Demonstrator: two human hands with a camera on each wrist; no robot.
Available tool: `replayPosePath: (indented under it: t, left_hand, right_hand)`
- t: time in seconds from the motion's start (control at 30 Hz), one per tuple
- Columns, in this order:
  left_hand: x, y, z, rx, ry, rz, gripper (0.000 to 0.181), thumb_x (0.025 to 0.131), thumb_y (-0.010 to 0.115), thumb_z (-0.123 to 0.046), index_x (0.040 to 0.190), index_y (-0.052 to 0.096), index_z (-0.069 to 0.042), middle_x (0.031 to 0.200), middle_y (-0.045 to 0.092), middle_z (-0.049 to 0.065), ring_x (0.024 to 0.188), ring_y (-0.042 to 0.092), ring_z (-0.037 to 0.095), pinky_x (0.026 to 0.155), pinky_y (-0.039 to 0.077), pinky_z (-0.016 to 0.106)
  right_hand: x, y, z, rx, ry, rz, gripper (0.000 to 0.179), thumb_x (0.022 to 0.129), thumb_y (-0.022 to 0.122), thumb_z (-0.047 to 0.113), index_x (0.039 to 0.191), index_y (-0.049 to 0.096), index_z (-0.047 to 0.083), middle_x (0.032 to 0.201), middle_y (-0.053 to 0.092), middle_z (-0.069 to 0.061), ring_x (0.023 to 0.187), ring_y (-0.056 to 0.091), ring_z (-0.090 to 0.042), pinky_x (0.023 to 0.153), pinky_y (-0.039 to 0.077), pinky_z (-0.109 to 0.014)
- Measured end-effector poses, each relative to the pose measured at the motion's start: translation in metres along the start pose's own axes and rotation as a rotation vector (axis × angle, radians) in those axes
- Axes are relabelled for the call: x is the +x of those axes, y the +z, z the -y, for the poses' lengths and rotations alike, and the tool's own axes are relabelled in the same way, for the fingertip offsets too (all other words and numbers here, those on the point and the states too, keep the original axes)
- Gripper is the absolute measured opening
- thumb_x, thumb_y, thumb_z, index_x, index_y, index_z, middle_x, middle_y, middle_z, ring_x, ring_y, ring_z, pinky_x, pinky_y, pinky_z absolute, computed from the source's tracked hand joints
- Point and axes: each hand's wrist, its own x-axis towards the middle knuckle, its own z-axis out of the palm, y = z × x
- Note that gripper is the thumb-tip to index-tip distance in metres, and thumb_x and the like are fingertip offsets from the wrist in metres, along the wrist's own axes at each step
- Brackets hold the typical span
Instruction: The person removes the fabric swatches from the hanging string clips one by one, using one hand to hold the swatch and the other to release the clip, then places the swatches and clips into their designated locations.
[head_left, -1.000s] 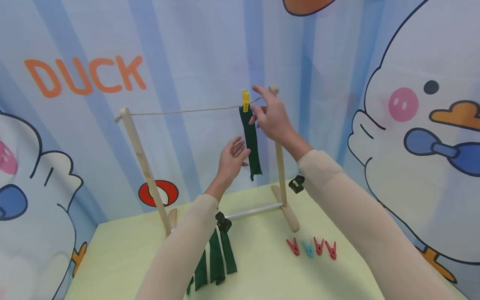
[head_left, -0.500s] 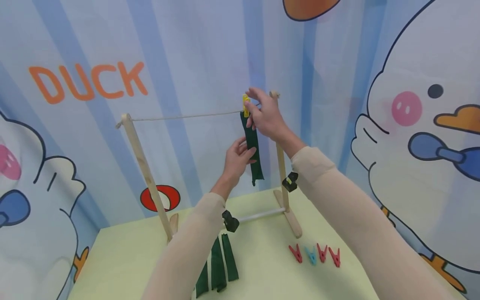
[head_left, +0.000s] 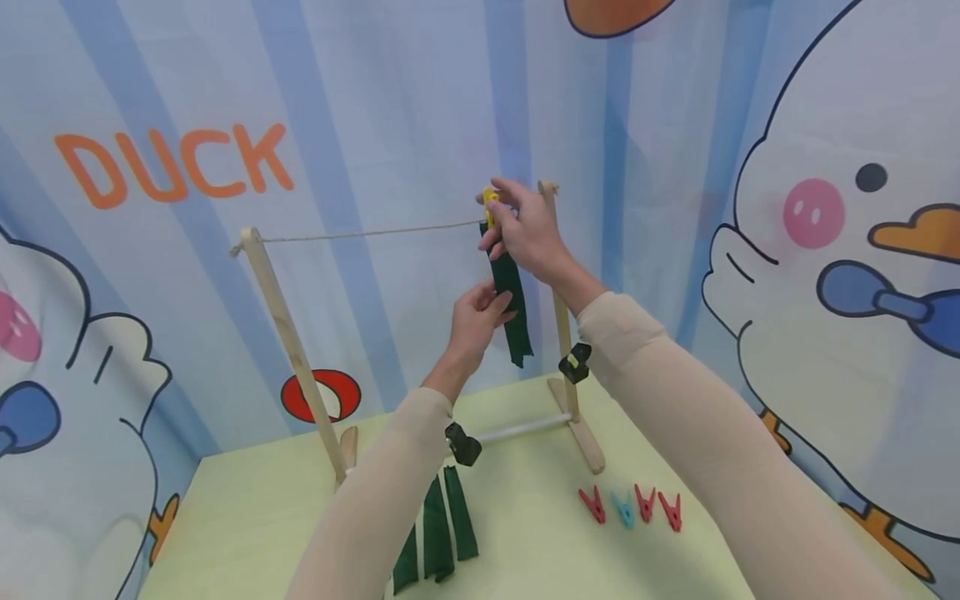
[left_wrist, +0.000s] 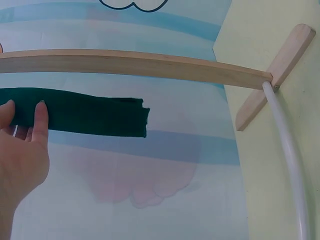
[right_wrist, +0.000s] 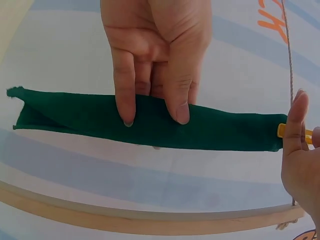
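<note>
A dark green cloth strip [head_left: 519, 333] hangs from a thin rope [head_left: 367, 232] near its right end, under a yellow clothespin [head_left: 489, 198]. The thumb and fingers of my right hand [head_left: 534, 233] pinch that clothespin; its lower tip [right_wrist: 281, 130] overlaps the strip's top edge in the right wrist view. Lower down, my left hand [head_left: 472, 327] holds the strip about midway, thumb and little finger in front, other fingers behind. The strip's lower end [left_wrist: 135, 117] dangles loose, its corner folded. In the right wrist view the left hand [right_wrist: 160, 35] partly covers the cloth.
Wooden posts [head_left: 288, 333] carry the rope, joined low down by a white bar [head_left: 525, 428]. More green strips [head_left: 437, 533] lie on the pale yellow table [head_left: 540, 533], partly behind my left sleeve. Red clothespins [head_left: 592, 505] and a blue clothespin [head_left: 622, 508] lie at right.
My right hand has moved left from beside the yellow clothespin and now pinches it. My left hand has moved right onto the strip and grips it; the strip's lower end has swung slightly right.
</note>
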Motion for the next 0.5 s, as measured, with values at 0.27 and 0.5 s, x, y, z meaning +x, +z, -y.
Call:
replayPosePath:
  t: [0.27,0.5]
  left_hand:
    - [-0.0020,0.0000,-0.0034,-0.005,-0.019,-0.035,0.031,0.102,0.059,-0.013,0.130,0.063,-0.002,0.120,0.065,0.013,0.109,0.065,0.023,0.088,0.056,0.034]
    - [-0.0035,-0.0008,-0.0044,-0.008,-0.015,-0.029,0.030,0.102,0.060,-0.014,0.130,0.064,-0.004,0.124,0.066,0.014,0.112,0.065,0.025,0.089,0.056,0.033]
  right_hand:
    - [0.0003,-0.0023,0.0001,0.002,-0.005,0.019,0.045,0.108,0.044,0.013,0.151,0.040,0.004,0.130,0.059,-0.015,0.074,0.067,-0.027,0.063,0.058,-0.030]
    - [0.0008,-0.0013,0.0000,-0.003,-0.019,0.012,0.038,0.107,0.046,0.014,0.143,0.048,0.002,0.124,0.061,-0.013,0.072,0.066,-0.028,0.062,0.058,-0.029]
